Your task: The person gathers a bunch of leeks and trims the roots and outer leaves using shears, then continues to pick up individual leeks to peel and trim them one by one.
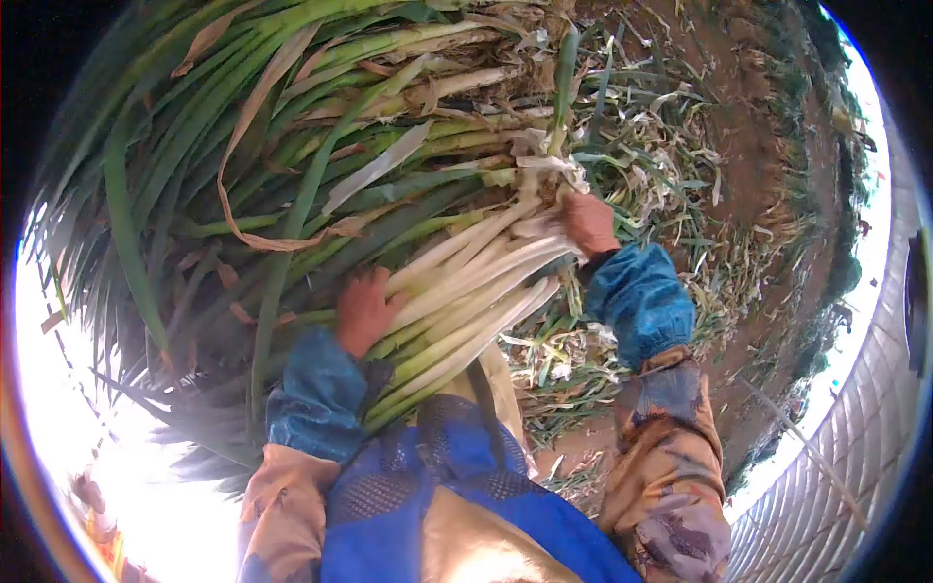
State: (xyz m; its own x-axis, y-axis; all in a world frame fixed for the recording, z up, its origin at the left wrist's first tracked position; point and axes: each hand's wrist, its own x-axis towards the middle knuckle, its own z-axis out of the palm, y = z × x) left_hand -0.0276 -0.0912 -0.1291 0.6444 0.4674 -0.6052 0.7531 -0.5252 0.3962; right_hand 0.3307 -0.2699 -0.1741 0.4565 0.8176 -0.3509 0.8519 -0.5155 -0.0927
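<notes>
A bunch of peeled green onions [476, 282] lies across my lap, white root ends to the right and green leaves to the left. My left hand [364, 311] is closed on the bunch where white turns to green, fingers partly hidden among the stalks. At the root ends, my right hand [590, 225] is closed round the tips of the stalks, beside loose pale outer skins [549, 175]. Its fingertips are hidden. Blue sleeve covers sit at both wrists.
A big heap of unpeeled green onions [389, 97] with long leaves and dry brown strips fills the upper left. Peeled skins and leaf scraps [671, 165] litter the brown soil [724, 58]. A ribbed, pale curved wall or sheeting [826, 486] stands at the right.
</notes>
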